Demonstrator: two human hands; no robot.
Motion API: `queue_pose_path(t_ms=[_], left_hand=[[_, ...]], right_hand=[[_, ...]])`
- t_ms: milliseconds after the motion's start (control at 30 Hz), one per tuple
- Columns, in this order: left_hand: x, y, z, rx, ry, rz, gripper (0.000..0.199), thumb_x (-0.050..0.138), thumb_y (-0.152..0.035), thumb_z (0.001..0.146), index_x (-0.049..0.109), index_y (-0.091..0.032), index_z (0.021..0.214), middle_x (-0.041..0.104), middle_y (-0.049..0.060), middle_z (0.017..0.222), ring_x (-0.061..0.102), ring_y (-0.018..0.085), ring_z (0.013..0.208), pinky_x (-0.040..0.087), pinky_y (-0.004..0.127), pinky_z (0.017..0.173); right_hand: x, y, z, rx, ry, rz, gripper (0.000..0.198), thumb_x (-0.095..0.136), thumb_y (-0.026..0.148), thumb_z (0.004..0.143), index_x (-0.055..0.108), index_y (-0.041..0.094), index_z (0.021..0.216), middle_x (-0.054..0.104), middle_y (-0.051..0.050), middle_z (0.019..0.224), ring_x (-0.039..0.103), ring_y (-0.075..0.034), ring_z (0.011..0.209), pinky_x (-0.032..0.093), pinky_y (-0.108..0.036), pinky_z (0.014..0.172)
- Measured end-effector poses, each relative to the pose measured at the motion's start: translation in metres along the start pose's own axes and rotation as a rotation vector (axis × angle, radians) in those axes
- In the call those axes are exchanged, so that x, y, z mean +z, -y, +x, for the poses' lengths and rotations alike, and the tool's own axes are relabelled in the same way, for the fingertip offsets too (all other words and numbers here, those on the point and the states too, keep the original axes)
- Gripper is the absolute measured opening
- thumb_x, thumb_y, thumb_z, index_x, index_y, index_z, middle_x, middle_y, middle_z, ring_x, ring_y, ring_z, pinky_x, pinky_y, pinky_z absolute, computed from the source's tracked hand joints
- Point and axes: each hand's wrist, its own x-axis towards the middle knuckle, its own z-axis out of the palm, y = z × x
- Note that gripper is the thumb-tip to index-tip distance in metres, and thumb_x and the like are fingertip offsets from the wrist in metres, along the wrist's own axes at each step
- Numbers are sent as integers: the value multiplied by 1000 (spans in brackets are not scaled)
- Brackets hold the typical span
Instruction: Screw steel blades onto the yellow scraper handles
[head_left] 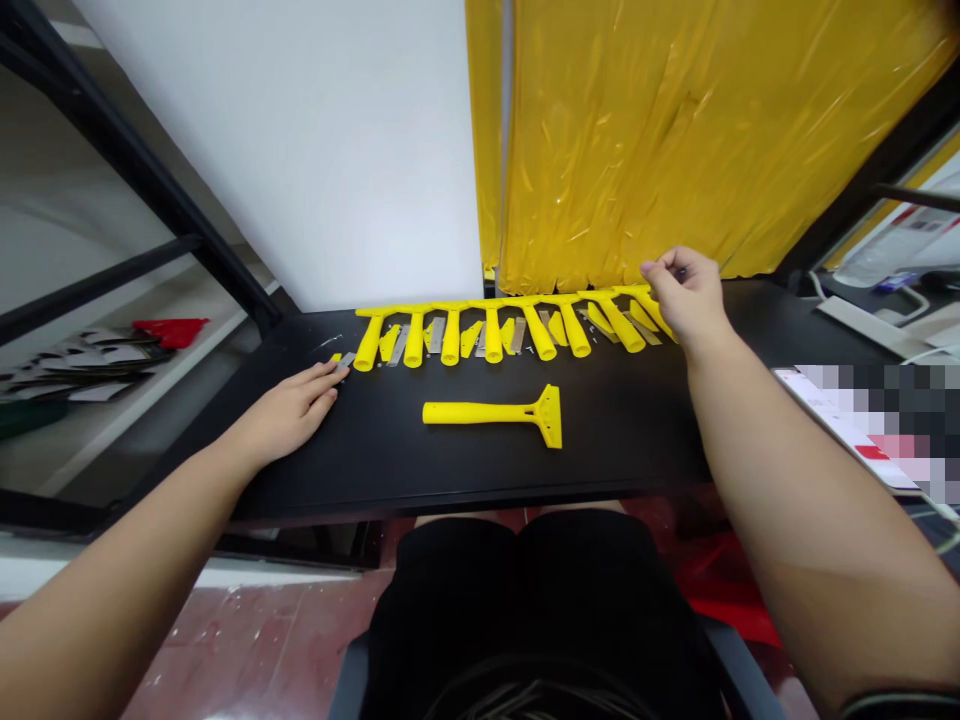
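Note:
A yellow scraper [491, 413] lies flat by itself in the middle of the black table, its handle to the left and its wide head to the right. Behind it stretches a row of similar yellow scrapers [450, 340], with metal blades [435, 335], small yellow plates [471, 338] and tiny screws lying between them. At the row's left end, my left hand [296, 408] rests on the table, fingers stretched out, fingertips touching a small blade beside a yellow piece. My right hand [690, 300] is raised over the row's right end, its fingers pinched together; what they hold cannot be made out.
A white panel [322, 150] and a yellow plastic sheet [637, 150] stand upright behind the black table [360, 460]. Black frame posts [217, 270] rise on the left, beside a shelf with dark flat pieces and a red item [172, 330]. A partly blurred screen or sheet [847, 430] sits right.

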Motion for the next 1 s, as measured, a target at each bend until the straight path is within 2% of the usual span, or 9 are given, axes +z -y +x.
queue_pose_path(t_ms=[233, 333, 433, 533, 633, 700, 800, 900, 1000], left_hand=[[0, -25, -58, -15, -54, -50, 63, 39, -60, 104, 66, -33, 154, 58, 2, 164, 48, 29, 158, 32, 51, 136], [0, -45, -65, 5, -59, -86, 62, 43, -62, 104, 69, -31, 151, 60, 3, 162, 50, 32, 156, 34, 54, 135], [0, -59, -59, 44, -65, -122, 65, 43, -68, 105, 75, -27, 144, 64, 4, 157, 53, 33, 153, 36, 54, 134], [1, -66, -48, 101, -74, -162, 67, 41, -70, 106, 78, -25, 139, 66, 6, 155, 56, 33, 151, 38, 54, 133], [1, -69, -39, 165, -60, -191, 64, 42, -68, 107, 78, -26, 139, 65, 6, 155, 57, 33, 151, 38, 55, 133], [1, -70, -34, 215, -29, -206, 60, 42, -64, 108, 76, -27, 141, 63, 5, 158, 55, 32, 152, 38, 55, 133], [0, -72, -29, 293, 15, -226, 52, 44, -54, 111, 73, -28, 146, 59, 3, 162, 52, 30, 155, 37, 54, 133], [2, -75, -24, 364, 28, -243, 46, 46, -44, 111, 72, -29, 146, 59, 3, 163, 52, 29, 155, 36, 53, 134], [4, -82, -15, 478, 49, -267, 42, 46, -35, 112, 72, -29, 145, 61, 3, 161, 52, 27, 155, 40, 53, 132]], right_hand=[[1, 0, 0, 27, 23, 18, 40, 81, 49, 82, 53, 26, 65, 42, 6, 54, 32, -13, 53, 23, -31, 54], [0, 1, 1, 37, 34, 16, 40, 82, 49, 81, 53, 26, 65, 41, 5, 55, 31, -13, 54, 24, -31, 55], [2, 16, -4, 10, 88, 24, 38, 82, 48, 80, 55, 25, 67, 44, 5, 57, 33, -13, 54, 27, -31, 55], [13, 50, -26, -90, 314, 68, 30, 80, 45, 83, 60, 25, 72, 52, 4, 61, 41, -14, 56, 33, -31, 56], [33, 89, -63, -163, 811, 20, 27, 79, 49, 88, 71, 24, 87, 64, 2, 71, 54, -16, 62, 42, -32, 61], [48, 108, -88, -304, 1062, -112, 33, 81, 51, 88, 76, 22, 104, 76, -4, 92, 67, -19, 76, 49, -34, 70], [63, 122, -113, -436, 1204, -326, 40, 77, 49, 91, 75, 21, 120, 79, -10, 115, 74, -27, 94, 51, -38, 80], [59, 124, -112, -394, 1281, -435, 21, 73, 36, 93, 75, 20, 107, 78, -8, 107, 71, -25, 87, 46, -35, 72], [41, 119, -93, -321, 1380, -435, 11, 75, 29, 88, 73, 20, 95, 74, -5, 94, 65, -21, 80, 41, -32, 68]])
